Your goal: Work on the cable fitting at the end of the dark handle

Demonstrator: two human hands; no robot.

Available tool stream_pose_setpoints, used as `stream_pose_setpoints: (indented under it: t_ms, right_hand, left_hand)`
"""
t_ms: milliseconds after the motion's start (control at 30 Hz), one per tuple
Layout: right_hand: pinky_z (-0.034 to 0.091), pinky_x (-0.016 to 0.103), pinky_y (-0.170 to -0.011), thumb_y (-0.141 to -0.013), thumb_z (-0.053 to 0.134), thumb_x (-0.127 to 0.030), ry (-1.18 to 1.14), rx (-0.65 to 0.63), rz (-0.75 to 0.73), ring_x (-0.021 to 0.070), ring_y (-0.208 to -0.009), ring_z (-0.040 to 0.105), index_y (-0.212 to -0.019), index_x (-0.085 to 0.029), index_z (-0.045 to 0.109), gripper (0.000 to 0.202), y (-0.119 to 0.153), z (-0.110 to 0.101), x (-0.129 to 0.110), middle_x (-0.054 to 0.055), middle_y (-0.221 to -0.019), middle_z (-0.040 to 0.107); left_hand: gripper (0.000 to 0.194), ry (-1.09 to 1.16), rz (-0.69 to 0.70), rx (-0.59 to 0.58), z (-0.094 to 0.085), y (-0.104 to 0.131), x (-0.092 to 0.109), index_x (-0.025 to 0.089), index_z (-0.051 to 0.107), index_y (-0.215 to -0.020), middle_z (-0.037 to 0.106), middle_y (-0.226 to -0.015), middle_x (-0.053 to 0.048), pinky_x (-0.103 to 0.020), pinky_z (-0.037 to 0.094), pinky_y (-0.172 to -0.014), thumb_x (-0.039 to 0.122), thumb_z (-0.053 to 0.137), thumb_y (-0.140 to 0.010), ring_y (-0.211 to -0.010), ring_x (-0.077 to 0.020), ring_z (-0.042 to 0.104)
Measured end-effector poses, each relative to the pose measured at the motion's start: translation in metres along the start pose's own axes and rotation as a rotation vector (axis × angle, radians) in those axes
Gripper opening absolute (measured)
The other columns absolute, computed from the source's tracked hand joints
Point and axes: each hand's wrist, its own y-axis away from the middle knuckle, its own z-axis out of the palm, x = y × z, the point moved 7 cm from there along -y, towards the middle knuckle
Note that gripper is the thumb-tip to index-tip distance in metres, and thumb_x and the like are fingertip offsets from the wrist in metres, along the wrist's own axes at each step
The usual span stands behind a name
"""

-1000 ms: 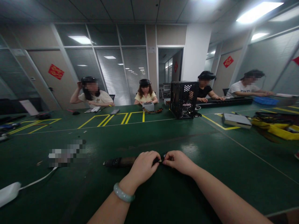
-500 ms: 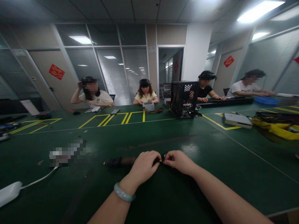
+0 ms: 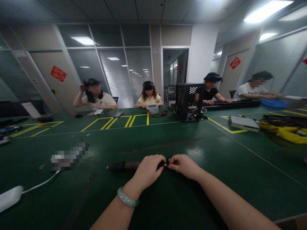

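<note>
A dark cylindrical tool [image 3: 124, 165] lies on the green table [image 3: 100, 191], its narrow metal tip pointing left. My left hand [image 3: 151, 167], with a pale green bangle at the wrist, is wrapped round the tool's right end. Just right of it, my right hand [image 3: 183, 166] is closed in a pinch beside a small dark part with a shiny spot. What its fingertips grip is too small and partly hidden to name. The fingertips of both hands nearly meet.
A white power strip [image 3: 11, 198] with a cable is at the left, near a pixelated object [image 3: 68, 158]. Farther back stand a black computer case [image 3: 189, 102], a silver box [image 3: 244, 123] and yellow trays [image 3: 291, 135]. Several people sit across the table.
Both hands keep almost the same place. The shiny spot between them has shifted very slightly.
</note>
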Motion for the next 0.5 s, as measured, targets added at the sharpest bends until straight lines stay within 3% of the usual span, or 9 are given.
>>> stream_pose_setpoints:
  t_ms: [500]
  right_hand:
    - [0.040, 0.023, -0.060, -0.083, 0.064, -0.039, 0.000, 0.007, -0.028, 0.0146, -0.072, 0.059, -0.083, -0.021, 0.071, 0.019, -0.0006, 0.0005, 0.0008, 0.001, -0.083, 0.069]
  left_hand:
    - [0.021, -0.028, 0.028, 0.015, 0.0032, -0.0027, -0.0011, 0.029, 0.056, -0.110, 0.062, -0.110, 0.002, -0.034, 0.041, -0.090, 0.025, 0.052, -0.090, -0.101, -0.0183, 0.057]
